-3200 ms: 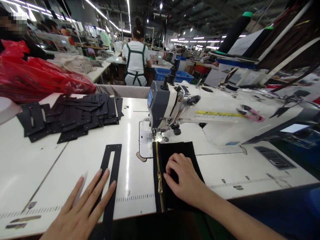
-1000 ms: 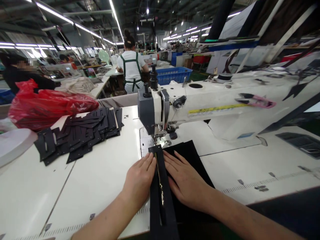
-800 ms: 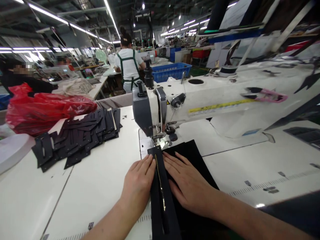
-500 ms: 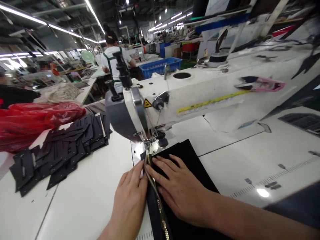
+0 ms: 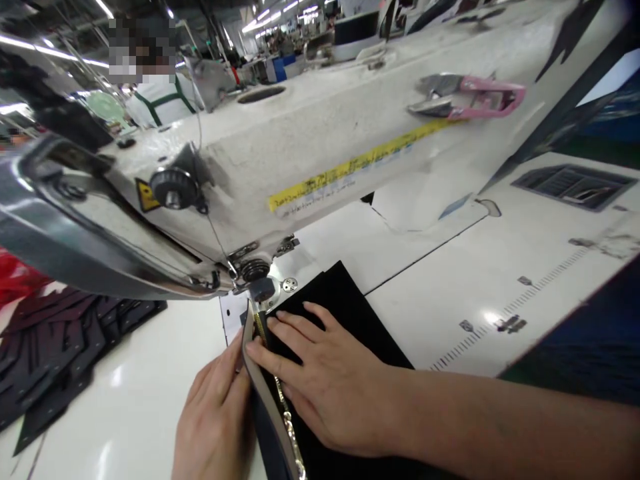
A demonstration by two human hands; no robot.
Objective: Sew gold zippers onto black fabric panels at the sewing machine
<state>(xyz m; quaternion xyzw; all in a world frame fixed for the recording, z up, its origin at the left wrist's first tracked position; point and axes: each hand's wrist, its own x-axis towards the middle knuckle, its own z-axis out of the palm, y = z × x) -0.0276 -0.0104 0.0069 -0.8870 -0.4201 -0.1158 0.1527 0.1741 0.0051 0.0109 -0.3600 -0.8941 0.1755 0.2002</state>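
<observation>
My right hand (image 5: 335, 383) lies flat on a black fabric panel (image 5: 345, 293), its fingers spread just before the sewing machine's presser foot. At the panel's left edge runs a zipper (image 5: 279, 390) with gold metal teeth, leading up under the needle area. A dark strip with a lighter underside (image 5: 267, 407) stands raised along the zipper. My left hand (image 5: 215, 407) is closed on this strip's left side, fingers together near the foot; part of its grip is hidden. The sewing machine's (image 5: 240, 160) head and arm loom over both hands, and the needle itself is hidden.
Many dark cut pieces (image 5: 60, 340) lie heaped on the left of the white table (image 5: 145, 387), beside a red plastic bag (image 5: 17, 277). Pink-handled thread snips (image 5: 470, 97) rest against the machine arm. Another person (image 5: 160, 100) is beyond the machine.
The camera has moved closer and turned to the right, so the machine looks larger and sits further left. Both hands stay by the foot, and the strip shows more of its lighter underside.
</observation>
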